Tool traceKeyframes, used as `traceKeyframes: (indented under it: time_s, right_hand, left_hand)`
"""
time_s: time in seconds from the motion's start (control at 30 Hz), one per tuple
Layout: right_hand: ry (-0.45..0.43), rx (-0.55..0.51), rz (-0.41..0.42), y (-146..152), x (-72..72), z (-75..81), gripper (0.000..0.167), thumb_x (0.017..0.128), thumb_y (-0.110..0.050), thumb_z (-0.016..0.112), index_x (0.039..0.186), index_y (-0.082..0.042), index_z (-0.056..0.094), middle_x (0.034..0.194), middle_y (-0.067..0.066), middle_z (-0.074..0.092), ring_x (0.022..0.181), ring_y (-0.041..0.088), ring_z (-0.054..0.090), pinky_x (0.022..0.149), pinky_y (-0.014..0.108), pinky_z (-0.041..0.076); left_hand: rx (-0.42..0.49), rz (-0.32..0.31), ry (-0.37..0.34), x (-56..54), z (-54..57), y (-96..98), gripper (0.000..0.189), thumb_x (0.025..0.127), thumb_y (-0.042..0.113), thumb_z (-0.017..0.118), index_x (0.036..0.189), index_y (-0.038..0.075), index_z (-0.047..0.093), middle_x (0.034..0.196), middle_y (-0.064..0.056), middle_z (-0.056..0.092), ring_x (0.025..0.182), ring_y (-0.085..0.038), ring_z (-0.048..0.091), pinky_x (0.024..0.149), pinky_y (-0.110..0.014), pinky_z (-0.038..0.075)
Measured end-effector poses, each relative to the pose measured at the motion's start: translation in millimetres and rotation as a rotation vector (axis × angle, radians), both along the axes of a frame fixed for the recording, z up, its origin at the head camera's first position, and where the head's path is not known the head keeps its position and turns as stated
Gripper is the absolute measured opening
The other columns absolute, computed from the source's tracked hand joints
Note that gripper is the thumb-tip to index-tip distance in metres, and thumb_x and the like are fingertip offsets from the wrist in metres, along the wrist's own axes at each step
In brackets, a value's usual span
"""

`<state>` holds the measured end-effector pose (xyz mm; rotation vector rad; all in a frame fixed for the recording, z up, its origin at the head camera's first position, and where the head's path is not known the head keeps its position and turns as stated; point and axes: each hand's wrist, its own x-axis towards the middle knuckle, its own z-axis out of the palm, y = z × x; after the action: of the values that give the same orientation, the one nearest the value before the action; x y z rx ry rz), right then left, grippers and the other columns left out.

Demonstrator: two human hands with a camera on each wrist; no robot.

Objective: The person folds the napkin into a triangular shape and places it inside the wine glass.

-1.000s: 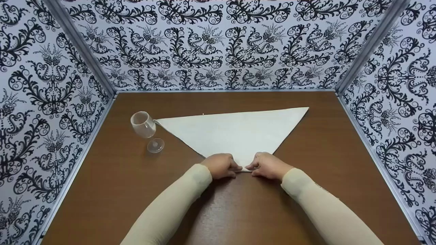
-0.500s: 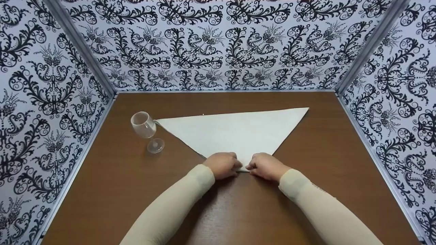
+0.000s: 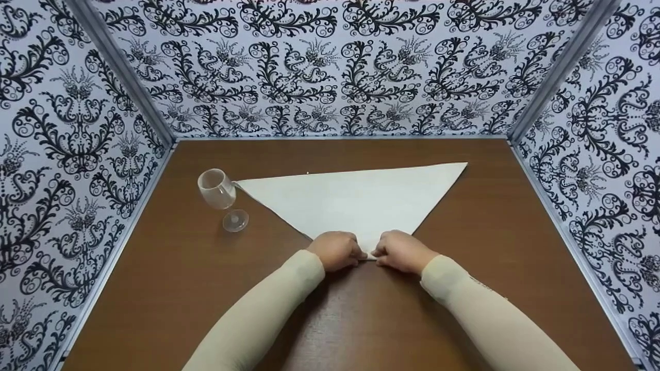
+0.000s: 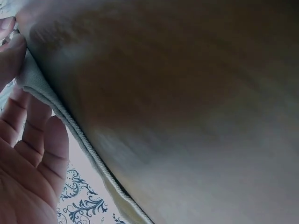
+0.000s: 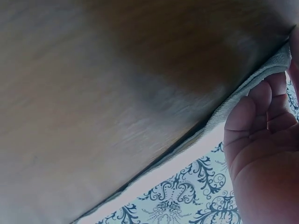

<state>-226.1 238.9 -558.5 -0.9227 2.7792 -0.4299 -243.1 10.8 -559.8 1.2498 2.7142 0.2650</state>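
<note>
L hand (image 3: pixel 335 251) & R hand (image 3: pixel 406 251) pinched cloth (image 3: pixel 350 201) by its short near edge, prob. to keep fold even; cloth lay mid tabletop (image 3: pixel 335 330), glass (image 3: pixel 219 196) stood nr far-left corner.

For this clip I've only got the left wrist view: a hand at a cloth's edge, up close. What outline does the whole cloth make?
Observer: In the head view, the cloth is wide along its far edge and narrows toward the person.
Operator: Is the right hand on the cloth as well?
Observer: Yes, its fingers pinch the near end, a little to the right of the left hand.
Operator: Does anything stand beside the cloth?
Observer: A wine glass stands upright on the table, to the left of the cloth.
</note>
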Motion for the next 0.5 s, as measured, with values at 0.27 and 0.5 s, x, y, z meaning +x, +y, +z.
traceKeyframes:
  time_s: [0.27, 0.5]
  right_hand:
    - [0.087, -0.022, 0.017, -1.8, 2.9, -3.8, 0.010, 0.094, -0.012, 0.075, 0.096, -0.011, 0.085, 0.091, 0.003, 0.075, 0.087, 0.023, 0.070, 0.083, 0.042, 0.058]
    - [0.121, -0.043, 0.031, -4.6, 7.3, 0.7, 0.011, 0.096, -0.010, 0.072, 0.096, -0.009, 0.084, 0.093, 0.005, 0.078, 0.089, 0.025, 0.072, 0.085, 0.044, 0.059]
  left_hand:
    - [0.000, 0.063, 0.024, 0.6, 3.1, 6.2, 0.021, 0.101, 0.037, 0.072, 0.092, 0.025, 0.086, 0.091, 0.007, 0.080, 0.082, -0.016, 0.072, 0.080, -0.034, 0.060]
    - [-0.039, 0.090, 0.109, 4.6, 4.3, 8.8, 0.022, 0.096, 0.032, 0.074, 0.078, 0.021, 0.080, 0.082, 0.003, 0.074, 0.071, -0.019, 0.067, 0.070, -0.038, 0.059]
